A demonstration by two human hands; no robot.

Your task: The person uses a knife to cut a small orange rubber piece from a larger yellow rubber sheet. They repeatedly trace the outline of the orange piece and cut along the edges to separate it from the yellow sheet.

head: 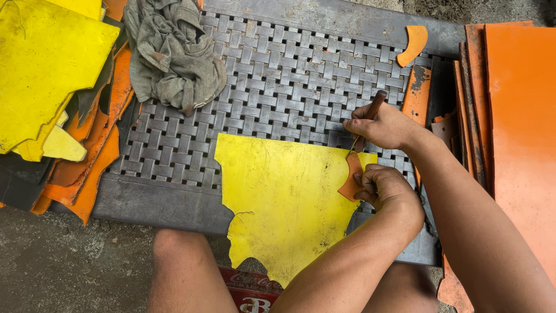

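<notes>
Hands over yellow sheet (284,197): left hand (383,186) pinches orange template (351,179); right hand (382,126) grips wooden-handled tool (368,116).

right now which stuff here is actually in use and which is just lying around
In use:
- yellow sheet on the woven grey surface
- small orange template, pressed down by the left hand
- wooden-handled tool, held by the right hand

Lying about:
- crumpled grey cloth
- pile of yellow and orange sheets, left
- stacked orange sheets, right
- curved orange offcut
</notes>
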